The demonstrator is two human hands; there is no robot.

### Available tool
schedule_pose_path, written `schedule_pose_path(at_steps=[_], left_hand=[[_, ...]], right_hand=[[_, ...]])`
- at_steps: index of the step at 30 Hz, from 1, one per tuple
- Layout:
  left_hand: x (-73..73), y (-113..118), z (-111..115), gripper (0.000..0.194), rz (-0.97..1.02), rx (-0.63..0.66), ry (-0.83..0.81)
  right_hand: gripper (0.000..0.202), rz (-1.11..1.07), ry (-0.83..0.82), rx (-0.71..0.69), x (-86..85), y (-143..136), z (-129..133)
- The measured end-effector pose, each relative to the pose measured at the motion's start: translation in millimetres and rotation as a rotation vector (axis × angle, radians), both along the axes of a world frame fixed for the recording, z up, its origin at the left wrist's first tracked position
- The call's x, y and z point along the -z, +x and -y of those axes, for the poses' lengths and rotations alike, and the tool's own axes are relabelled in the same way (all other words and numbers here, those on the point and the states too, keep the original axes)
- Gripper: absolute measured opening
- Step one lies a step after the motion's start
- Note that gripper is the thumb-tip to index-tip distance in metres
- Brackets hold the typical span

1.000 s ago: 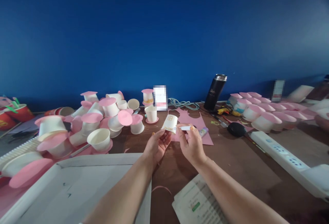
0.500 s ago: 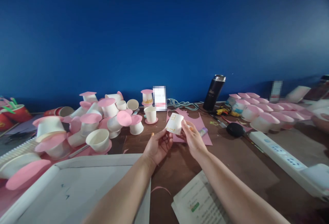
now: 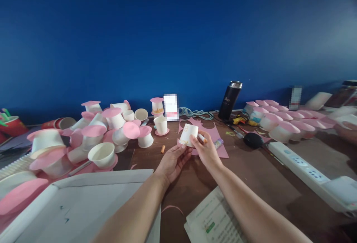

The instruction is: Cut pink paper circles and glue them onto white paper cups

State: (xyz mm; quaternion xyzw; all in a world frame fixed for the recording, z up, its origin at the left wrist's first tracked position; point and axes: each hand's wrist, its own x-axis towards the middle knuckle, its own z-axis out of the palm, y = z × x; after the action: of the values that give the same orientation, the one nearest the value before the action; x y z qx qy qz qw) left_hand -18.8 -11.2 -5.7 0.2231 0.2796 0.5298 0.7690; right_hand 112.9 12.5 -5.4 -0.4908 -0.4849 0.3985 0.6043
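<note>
A white paper cup [image 3: 189,133] with yellow-orange drawing on its side is held over the brown table between both hands. My left hand [image 3: 173,163] grips its lower edge, thumb up and fingers curled beneath. My right hand [image 3: 205,150] presses its thumb on the cup's right side and also holds a white marker with an orange end [image 3: 202,138]. Left of my left hand lies a small orange marker cap [image 3: 163,149]. Behind the cup is a sheet of pink paper [image 3: 223,150] with round cut-outs, a glue stick [image 3: 218,143] lying on it.
Paper cups with pink discs [image 3: 111,118] crowd the left; more pink-topped cups [image 3: 281,129] stand at right. A white tray [image 3: 111,178] and printed papers [image 3: 208,217] lie in front. A black thermos [image 3: 230,100], power strip [image 3: 301,168] and another person's hand [image 3: 347,133] are also there.
My hands have turned the cup slightly, more upright. The marker in my right hand now shows more plainly, and the orange cap on the table is uncovered. The view has shifted a little.
</note>
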Motion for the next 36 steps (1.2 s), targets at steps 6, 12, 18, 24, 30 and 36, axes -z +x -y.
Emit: schedule_pose_path(at_steps=[6, 12, 18, 24, 30, 36], left_hand=[[0.4, 0, -8, 0.012, 0.055, -0.183, -0.105], [2.8, -2, -11, 0.009, 0.103, -0.244, -0.100], [2.8, -2, -10, 0.006, 0.069, -0.252, -0.097], [3.1, -2, -11, 0.003, 0.067, -0.251, -0.089], [5.8, -3, -12, 0.005, 0.082, -0.260, -0.107], [4.2, -2, -12, 0.007, 0.083, -0.271, -0.120]], right_hand=[[0.037, 0.168, 0.269, 0.132, -2.2, 7, 2], [0.023, 0.473, 0.527, 0.044, -16.5, 6, 22], [0.021, 0.581, 0.511, 0.022, -19.1, 4, 27], [0.022, 0.610, 0.473, 0.025, -17.1, 4, 26], [0.022, 0.634, 0.453, 0.026, -13.1, 3, 24], [0.023, 0.644, 0.445, 0.020, -10.1, 3, 22]])
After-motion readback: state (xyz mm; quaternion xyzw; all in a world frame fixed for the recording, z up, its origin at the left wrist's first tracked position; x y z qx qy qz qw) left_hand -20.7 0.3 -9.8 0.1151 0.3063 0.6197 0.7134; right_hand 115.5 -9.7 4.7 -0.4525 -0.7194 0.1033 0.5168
